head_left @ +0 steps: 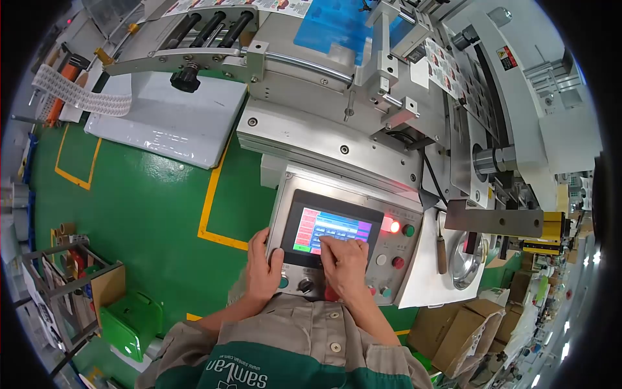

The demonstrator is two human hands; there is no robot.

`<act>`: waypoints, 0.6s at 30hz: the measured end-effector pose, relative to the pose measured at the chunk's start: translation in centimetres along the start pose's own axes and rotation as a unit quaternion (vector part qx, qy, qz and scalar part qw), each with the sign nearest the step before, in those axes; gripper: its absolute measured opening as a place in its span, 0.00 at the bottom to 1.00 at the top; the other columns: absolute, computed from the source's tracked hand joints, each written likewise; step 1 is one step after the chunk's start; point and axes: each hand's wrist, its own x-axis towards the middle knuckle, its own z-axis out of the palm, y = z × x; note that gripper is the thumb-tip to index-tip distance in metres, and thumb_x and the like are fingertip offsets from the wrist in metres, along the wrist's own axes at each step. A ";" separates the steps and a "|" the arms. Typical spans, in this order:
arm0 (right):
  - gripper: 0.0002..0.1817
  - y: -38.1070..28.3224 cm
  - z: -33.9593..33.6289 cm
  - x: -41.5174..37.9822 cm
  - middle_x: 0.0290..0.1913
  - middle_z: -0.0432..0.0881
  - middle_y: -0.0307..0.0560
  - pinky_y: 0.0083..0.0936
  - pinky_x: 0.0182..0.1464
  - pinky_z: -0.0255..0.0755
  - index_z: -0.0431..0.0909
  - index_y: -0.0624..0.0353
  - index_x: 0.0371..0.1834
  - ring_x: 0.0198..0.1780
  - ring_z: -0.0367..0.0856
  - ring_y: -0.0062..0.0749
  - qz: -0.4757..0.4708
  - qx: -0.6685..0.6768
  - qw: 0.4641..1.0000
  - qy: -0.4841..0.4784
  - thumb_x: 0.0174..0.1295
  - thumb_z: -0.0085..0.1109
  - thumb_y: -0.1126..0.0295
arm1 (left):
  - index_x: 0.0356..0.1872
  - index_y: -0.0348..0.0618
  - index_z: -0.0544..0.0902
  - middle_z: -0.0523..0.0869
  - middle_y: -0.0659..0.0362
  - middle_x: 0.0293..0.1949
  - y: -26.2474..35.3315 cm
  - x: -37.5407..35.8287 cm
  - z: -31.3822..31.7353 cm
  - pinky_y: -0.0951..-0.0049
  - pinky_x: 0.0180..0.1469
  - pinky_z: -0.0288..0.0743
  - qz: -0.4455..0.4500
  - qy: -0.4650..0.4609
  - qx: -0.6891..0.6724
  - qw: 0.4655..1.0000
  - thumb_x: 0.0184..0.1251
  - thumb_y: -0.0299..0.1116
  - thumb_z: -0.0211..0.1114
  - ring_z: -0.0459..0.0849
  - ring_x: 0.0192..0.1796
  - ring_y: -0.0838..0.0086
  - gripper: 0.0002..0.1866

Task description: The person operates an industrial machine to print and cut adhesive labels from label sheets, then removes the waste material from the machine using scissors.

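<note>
A metal control panel [295, 181] with a lit touchscreen [334, 230] is in front of my body. My left hand [262, 267] rests at the panel's left edge, thumb apart from the fingers, holding nothing. Over the lower part of the screen is my right hand [345, 262], its index finger extended onto the display and the other fingers curled. Right of the screen, a red lamp [394, 226] glows beside a green button [408, 230]. A black knob [305, 285] sits below the screen, and a red button [398, 262] is at the lower right.
The machine's metal bed [324, 139] spans the area beyond the panel. To the right, a wooden-handled tool [441, 254] and a metal bowl [464, 262] lie on a white surface [421, 285]. Cardboard boxes [457, 330] stand lower right, a green bin [131, 324] lower left.
</note>
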 end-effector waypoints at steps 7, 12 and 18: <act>0.06 0.3 -0.1 0.3 0.25 0.80 0.38 0.29 0.40 0.60 0.82 0.53 0.32 0.26 0.73 0.33 -0.019 -0.016 1.000 -0.012 0.51 0.62 0.73 | 0.61 0.34 0.62 0.67 0.43 0.56 0.4 0.1 -0.2 0.61 0.61 0.61 0.010 -0.002 0.013 1.000 0.65 0.29 0.54 0.67 0.58 0.51 0.24; 0.04 0.4 0.3 0.2 0.27 0.82 0.37 0.30 0.40 0.60 0.82 0.53 0.31 0.27 0.73 0.32 -0.025 -0.021 0.999 -0.009 0.51 0.62 0.73 | 0.61 0.34 0.62 0.67 0.43 0.57 0.4 0.1 -0.2 0.60 0.61 0.61 0.011 -0.007 0.003 1.000 0.65 0.30 0.53 0.67 0.58 0.51 0.23; 0.03 1.3 -1.4 -1.1 0.26 0.81 0.39 0.30 0.41 0.60 0.82 0.54 0.30 0.27 0.74 0.33 0.017 0.014 1.000 0.003 0.51 0.61 0.73 | 0.61 0.33 0.62 0.66 0.42 0.57 0.8 0.2 -0.4 0.61 0.61 0.60 0.007 -0.014 0.010 1.000 0.66 0.29 0.53 0.67 0.59 0.51 0.24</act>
